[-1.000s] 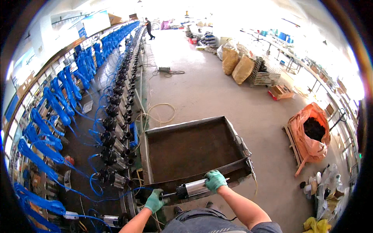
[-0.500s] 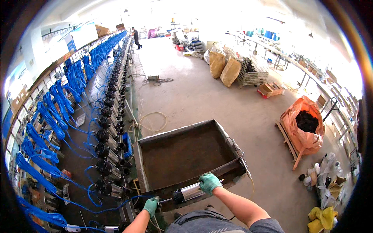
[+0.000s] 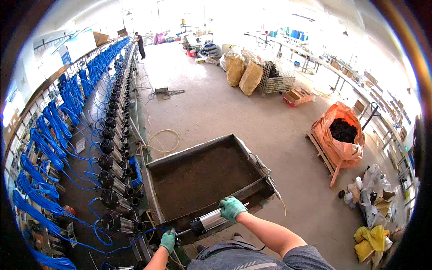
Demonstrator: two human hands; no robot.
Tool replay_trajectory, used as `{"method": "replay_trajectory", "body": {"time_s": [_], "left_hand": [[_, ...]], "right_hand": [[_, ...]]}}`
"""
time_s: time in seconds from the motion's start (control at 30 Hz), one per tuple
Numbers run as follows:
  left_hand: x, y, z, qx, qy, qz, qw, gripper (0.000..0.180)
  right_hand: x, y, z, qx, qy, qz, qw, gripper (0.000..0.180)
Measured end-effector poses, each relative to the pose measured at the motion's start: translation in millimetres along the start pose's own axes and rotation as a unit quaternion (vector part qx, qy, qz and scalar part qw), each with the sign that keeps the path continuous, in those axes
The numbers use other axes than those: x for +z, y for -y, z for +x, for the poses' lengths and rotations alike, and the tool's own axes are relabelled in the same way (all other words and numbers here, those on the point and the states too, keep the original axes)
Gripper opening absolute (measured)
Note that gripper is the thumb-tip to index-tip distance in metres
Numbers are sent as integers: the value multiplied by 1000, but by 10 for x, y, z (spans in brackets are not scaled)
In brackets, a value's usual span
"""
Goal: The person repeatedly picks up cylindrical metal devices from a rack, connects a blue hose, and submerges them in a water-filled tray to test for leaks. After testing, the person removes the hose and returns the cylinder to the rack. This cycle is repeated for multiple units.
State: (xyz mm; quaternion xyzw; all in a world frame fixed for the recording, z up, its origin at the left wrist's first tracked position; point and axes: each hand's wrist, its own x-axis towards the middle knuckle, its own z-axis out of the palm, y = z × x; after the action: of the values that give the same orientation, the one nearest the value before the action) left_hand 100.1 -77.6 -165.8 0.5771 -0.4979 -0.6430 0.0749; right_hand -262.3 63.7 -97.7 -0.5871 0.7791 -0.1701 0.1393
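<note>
A long cylinder of shiny silver metal with black end caps [image 3: 210,220] lies across the near rim of the big rusty-brown steel tray [image 3: 202,177]. The green-gloved right hand [image 3: 232,208] grips its body; the green-gloved left hand [image 3: 168,240] pinches its thin rod end.

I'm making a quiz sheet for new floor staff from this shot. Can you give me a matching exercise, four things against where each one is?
Things:
1. metal cylinder
2. orange sack
3. blue hoses
4. wire cage

Places:
A. far off, beside two tan sacks
B. along the bench at the left
C. on a wooden pallet at the right
D. under the right hand, at the tray's near edge

Pairs: 1-D, 2-C, 3-B, 4-A
</note>
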Motion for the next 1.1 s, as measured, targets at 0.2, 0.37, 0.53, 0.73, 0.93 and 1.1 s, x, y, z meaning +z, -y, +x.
{"method": "replay_trajectory", "body": {"time_s": [0.2, 0.37, 0.53, 0.73, 0.93, 1.1], "left_hand": [[-212, 156, -173, 490, -53, 412, 766, 39], [-165, 237, 86, 137, 9, 137, 981, 45], [-68, 364, 187, 148, -43, 16, 988, 38], [-104, 393, -57, 401, -55, 210, 890, 30], [20, 292, 40, 185, -98, 94, 973, 25], [-169, 312, -107, 101, -165, -17, 981, 35]], "right_hand": [[11, 24, 5, -6, -7, -4, 1000, 22], [14, 30, 22, -1, -15, -10, 1000, 21], [-85, 74, 46, -9, -7, -6, 1000, 22], [71, -57, 116, -16, -9, -45, 999, 21], [33, 26, 30, -7, -37, 7, 999, 18], [-42, 104, 27, -34, -57, 13, 998, 16]]}}
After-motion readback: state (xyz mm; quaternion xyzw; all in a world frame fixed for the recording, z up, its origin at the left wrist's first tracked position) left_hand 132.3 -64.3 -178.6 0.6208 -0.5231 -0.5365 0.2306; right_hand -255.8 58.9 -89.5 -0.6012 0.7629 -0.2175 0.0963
